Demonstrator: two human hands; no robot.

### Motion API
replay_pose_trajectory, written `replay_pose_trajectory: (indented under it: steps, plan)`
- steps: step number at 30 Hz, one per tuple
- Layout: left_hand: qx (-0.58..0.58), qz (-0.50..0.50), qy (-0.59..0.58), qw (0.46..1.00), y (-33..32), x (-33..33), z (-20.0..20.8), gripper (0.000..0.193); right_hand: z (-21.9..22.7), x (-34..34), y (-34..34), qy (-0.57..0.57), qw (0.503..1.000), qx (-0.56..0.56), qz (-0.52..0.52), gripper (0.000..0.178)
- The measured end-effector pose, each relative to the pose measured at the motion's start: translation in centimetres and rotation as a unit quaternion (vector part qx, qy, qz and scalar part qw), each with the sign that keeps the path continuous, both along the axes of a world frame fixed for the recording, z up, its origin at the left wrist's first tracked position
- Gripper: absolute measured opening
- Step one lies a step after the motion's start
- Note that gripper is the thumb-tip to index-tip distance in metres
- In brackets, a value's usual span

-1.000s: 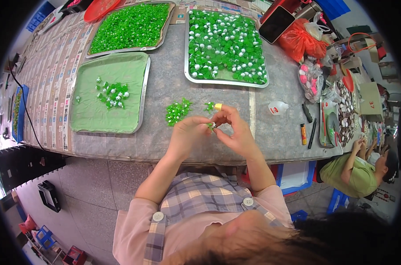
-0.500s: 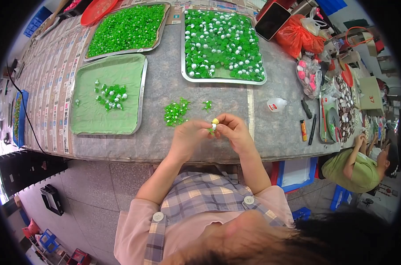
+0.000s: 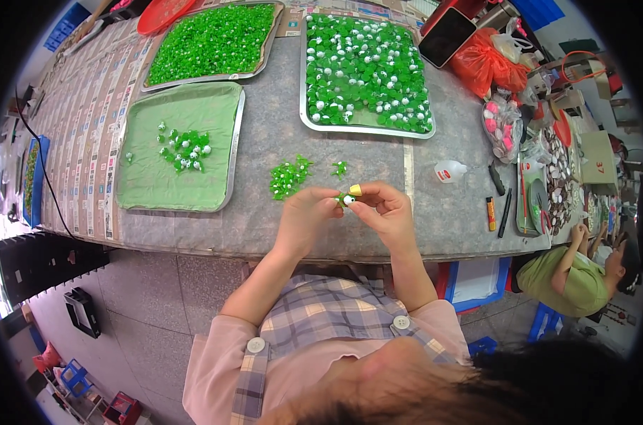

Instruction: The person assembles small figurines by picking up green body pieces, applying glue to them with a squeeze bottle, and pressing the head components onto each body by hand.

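My left hand [image 3: 303, 223] and my right hand [image 3: 388, 218] meet above the near side of the table, fingertips almost touching. Pinched in my left fingers is a small green plastic piece [image 3: 341, 197]. My right thumb and forefinger grip a small white ball with dark marks [image 3: 349, 201], against the green piece; whether the two are joined is unclear. A yellow fingertip cover [image 3: 355, 190] sits on my right forefinger. Just beyond my hands lie a loose heap of green pieces with white bits [image 3: 287, 180] and a smaller green clump [image 3: 340, 168].
A green-lined tray [image 3: 238, 152] at left holds several white-and-green pieces. Behind it stands a tray of green pieces [image 3: 211, 42]; a third tray [image 3: 364, 133] holds white balls among green. Rightward lie a white bottle [image 3: 449, 171], glue stick [image 3: 491, 214] and black pen [image 3: 505, 214]. Someone in green [image 3: 573, 280] sits far right.
The white ball has turned, showing a dark mark, and the green piece now lies to its left instead of below it. Both hands stay close together; the whole view has shifted slightly.
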State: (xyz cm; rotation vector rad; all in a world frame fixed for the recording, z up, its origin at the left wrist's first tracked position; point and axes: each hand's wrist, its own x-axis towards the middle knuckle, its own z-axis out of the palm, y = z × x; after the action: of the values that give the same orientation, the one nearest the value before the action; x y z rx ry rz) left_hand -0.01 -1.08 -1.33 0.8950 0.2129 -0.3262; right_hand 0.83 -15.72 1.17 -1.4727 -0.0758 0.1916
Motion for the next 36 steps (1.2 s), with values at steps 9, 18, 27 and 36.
replay_pose_trajectory:
  steps: [9,18,27,36]
  plan:
    - [0.254,0.040,-0.174,0.951,-0.3,-0.2,0.0,0.008,-0.4,-0.5,-0.2,0.057,0.998,0.027,-0.002,0.015]
    - [0.348,-0.042,-0.191,0.917,0.5,0.1,1.4,0.009,0.0,-0.3,-1.0,0.079,0.995,-0.009,0.054,0.018]
    - [0.377,-0.046,-0.237,0.894,0.6,0.4,1.6,0.009,-0.9,-0.1,-0.8,0.108,0.990,0.083,0.046,0.019]
    - [0.525,-0.007,-0.362,0.770,0.7,0.1,2.3,0.011,-1.6,-0.5,-0.1,0.108,0.991,0.070,0.034,0.018]
